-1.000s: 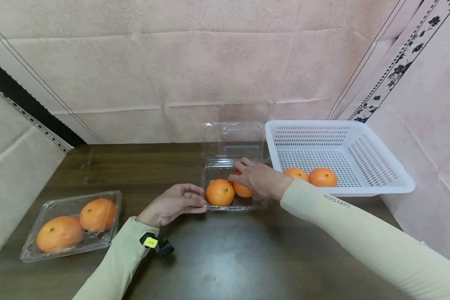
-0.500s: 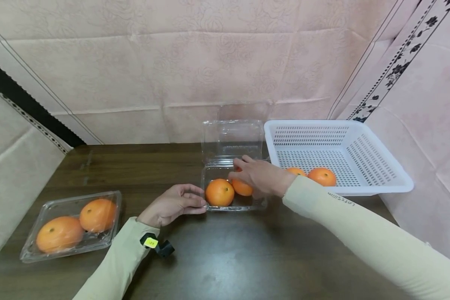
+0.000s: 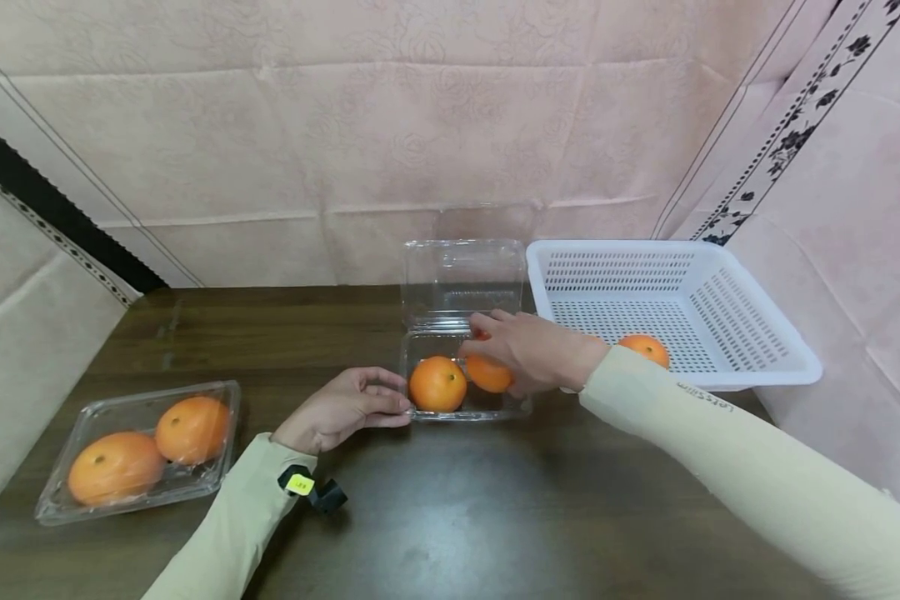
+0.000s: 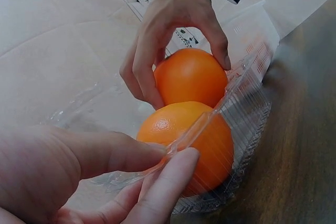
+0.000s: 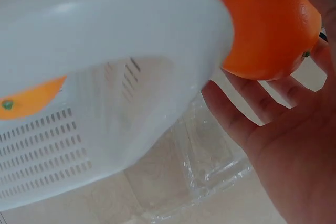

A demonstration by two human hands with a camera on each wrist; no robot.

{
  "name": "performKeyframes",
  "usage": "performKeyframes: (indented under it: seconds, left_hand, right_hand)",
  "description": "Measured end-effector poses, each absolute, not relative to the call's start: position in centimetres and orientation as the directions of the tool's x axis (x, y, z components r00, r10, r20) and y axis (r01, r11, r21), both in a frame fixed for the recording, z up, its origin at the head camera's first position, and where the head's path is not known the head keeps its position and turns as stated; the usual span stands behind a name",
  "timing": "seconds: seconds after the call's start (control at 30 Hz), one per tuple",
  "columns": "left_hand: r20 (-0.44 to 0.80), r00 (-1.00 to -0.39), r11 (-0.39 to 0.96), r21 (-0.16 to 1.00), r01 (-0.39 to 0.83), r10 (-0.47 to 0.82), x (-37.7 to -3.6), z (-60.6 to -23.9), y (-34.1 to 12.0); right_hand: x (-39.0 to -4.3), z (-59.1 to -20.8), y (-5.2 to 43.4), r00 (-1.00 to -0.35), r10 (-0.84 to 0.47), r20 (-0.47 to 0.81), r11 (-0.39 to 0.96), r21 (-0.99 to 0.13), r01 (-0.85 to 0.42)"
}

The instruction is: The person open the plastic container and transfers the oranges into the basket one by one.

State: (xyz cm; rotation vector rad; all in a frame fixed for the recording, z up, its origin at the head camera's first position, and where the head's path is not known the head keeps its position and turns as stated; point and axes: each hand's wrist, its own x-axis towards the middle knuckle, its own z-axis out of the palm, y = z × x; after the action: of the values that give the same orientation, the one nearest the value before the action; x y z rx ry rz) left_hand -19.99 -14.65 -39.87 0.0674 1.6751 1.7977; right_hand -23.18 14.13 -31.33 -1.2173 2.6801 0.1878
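Observation:
A clear plastic clamshell box (image 3: pixel 467 412) stands with its lid (image 3: pixel 463 275) raised at the back. My left hand (image 3: pixel 348 408) pinches the box's left rim between thumb and fingers, as the left wrist view shows. Just inside that rim lies one orange (image 3: pixel 438 384). Beside it my right hand (image 3: pixel 536 350) grips a second orange (image 3: pixel 489 375) from above, thumb on one side and fingers on the other. The left wrist view has the gripped orange (image 4: pixel 191 77) close behind the first orange (image 4: pixel 178 124); whether they touch is hard to tell.
A white slotted basket (image 3: pixel 783 333) sits to the right, with an orange (image 3: pixel 645 348) partly behind the right sleeve. At the left lies another clear box (image 3: pixel 52 500), its lid down over two oranges (image 3: pixel 116 468). A pink patterned cloth (image 3: pixel 420 150) hangs behind the dark wooden table (image 3: pixel 435 517).
My right hand and its orange have shifted slightly right, and the forearm now covers one of the basket's oranges. The left hand keeps its place on the box.

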Motion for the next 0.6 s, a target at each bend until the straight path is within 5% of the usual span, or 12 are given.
performKeyframes:
  seconds: [0.6]
  left_hand:
    - [-0.387, -0.776, 0.059, 0.908, -0.415, 0.498, -20.0, -39.8, -14.6]
  right_hand:
    - [-22.3, -30.1, 15.3, -0.630, -0.764, -0.140, 0.621, 0.108, -0.777]
